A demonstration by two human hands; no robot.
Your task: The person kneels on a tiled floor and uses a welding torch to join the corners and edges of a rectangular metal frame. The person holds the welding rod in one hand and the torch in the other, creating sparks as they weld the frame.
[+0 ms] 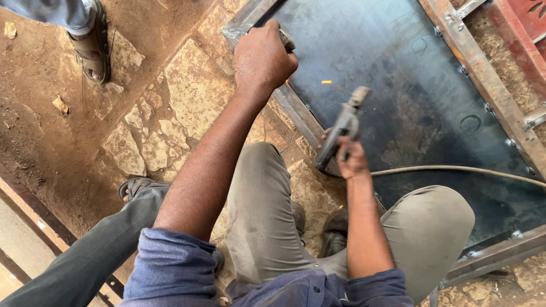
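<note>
My left hand (263,57) is closed around a small metal tool, whose tip shows past the knuckles, at the near edge of a steel frame (296,108). My right hand (351,159) grips a grey welding electrode holder (343,128) that points up over the dark sheet-metal panel (398,68). A cable (455,169) runs from the holder to the right across the panel. A small orange spark or glowing spot (326,82) lies on the panel between my hands. I squat with my knees in grey trousers at the panel's edge.
A welded angle-iron frame (483,74) borders the panel on the right and bottom. Another person's sandalled foot (91,48) stands at the top left on the stone and dirt floor (182,91). A second leg in dark trousers with a sandal (133,187) is at my left.
</note>
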